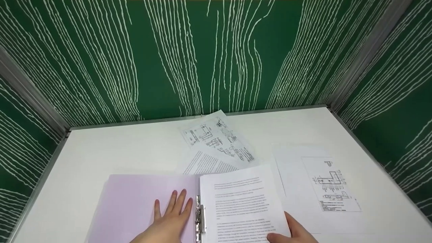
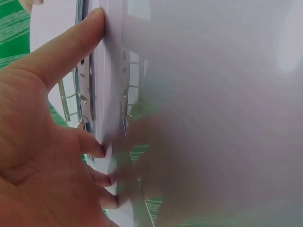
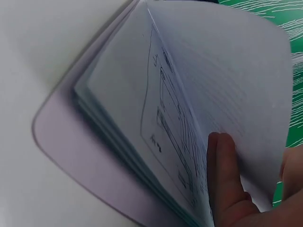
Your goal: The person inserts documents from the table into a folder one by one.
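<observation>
A lilac folder [image 1: 131,202] lies opened out at the table's near side, a metal clip [image 1: 200,216] along its spine. My left hand [image 1: 168,219] rests with spread fingers on the inside of the left cover, beside the clip. Along the right edge of the printed sheet [image 1: 239,199], my right hand [image 1: 295,231] pinches the paper, thumb on top and fingers beneath. In the right wrist view that sheet [image 3: 236,61] is bent up off the stack, and a page with a line drawing [image 3: 165,137] shows underneath.
Behind the folder, a drawing sheet [image 1: 219,135] overlaps a text sheet [image 1: 206,162] on the white table [image 1: 111,148]. Another drawing sheet [image 1: 332,185] lies to the right. Green panels [image 1: 162,67] with white wavy lines stand around the table.
</observation>
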`<state>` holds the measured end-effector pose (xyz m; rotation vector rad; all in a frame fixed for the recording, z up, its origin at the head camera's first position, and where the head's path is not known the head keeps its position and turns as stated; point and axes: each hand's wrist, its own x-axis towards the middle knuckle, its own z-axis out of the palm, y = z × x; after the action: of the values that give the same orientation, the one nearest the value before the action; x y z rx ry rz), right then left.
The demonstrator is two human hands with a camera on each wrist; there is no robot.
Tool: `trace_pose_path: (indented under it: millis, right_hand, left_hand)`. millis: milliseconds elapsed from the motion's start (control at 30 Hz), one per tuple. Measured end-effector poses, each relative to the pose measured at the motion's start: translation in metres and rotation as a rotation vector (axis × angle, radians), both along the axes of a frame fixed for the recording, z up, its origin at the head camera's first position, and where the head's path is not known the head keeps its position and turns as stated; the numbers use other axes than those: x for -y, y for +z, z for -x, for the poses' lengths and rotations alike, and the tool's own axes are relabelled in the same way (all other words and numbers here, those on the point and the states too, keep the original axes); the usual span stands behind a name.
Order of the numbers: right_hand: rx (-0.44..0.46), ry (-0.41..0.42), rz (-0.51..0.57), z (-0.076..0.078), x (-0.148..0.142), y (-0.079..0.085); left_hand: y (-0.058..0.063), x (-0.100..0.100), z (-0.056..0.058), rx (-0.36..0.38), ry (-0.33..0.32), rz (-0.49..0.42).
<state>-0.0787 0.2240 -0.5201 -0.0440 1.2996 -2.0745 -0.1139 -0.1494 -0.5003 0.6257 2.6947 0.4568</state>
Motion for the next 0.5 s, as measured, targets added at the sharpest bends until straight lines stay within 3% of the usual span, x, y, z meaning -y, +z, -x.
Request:
trace_pose_path:
  millis: [267, 500]
  right_hand:
    - [0.0, -0.022, -0.085, 0.0003, 0.0034, -0.0009]
    - [-0.046, 0.048, 0.011, 0.0008, 0.0046, -0.0082]
  left_hand:
    - [0.0002, 0.0002, 0.0003, 0.0, 0.0, 0.015]
    - [0.0006, -0.0003, -0.0001, 0.008, 0.006, 0.007]
